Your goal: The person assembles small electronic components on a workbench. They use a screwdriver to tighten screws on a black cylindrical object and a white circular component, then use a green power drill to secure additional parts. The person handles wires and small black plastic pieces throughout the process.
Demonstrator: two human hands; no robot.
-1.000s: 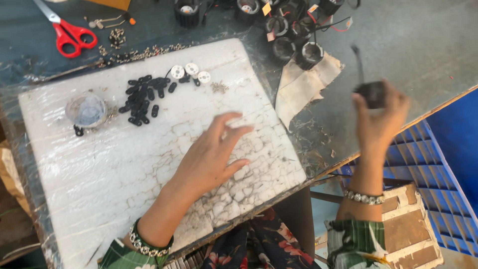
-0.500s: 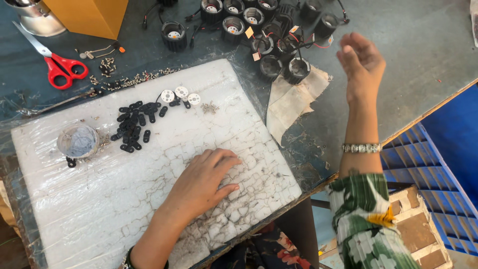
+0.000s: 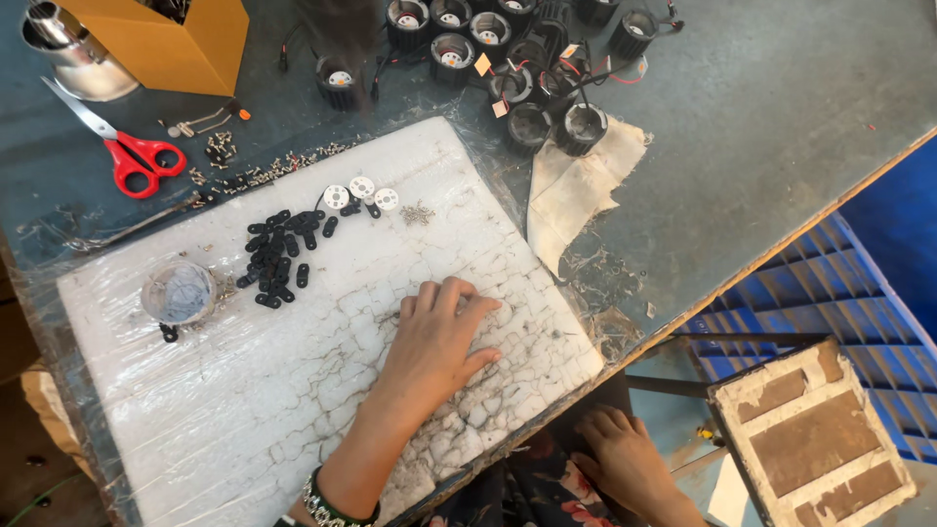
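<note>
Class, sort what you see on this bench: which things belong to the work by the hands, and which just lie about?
Work in hand, likely:
left hand flat on white foam board
black clips
white discs
black round housings

Lying about, likely:
red scissors
beige cloth
yellow box
right hand, on lap

White foam board (image 3: 293, 390), cracked w/ dark grey lines & grime, under clear film. Black oblong pcs (image 3: 278, 259) piled on it; three white discs (image 3: 361, 193) w/ dark centres. Clear round cup (image 3: 178, 292), greyish contents. Scissors (image 3: 122, 146): red handles, silver blades. Box (image 3: 166, 39) mustard yellow; metal cup (image 3: 68, 49) silver. Tabletop (image 3: 781, 107) dull blue-grey, speckled. Cloth (image 3: 576, 190) off-white/beige, stained. Round housings (image 3: 508, 59) black, white insides, red & black wires, yellow tags. Crate (image 3: 839, 293) bright blue. Stool top (image 3: 815, 434) brown w/ cream borders. Left hand (image 3: 439, 337): green/black beaded bracelet (image 3: 327, 503). Right hand (image 3: 625, 459) on dark floral fabric (image 3: 532, 488), pink/red blooms.
</note>
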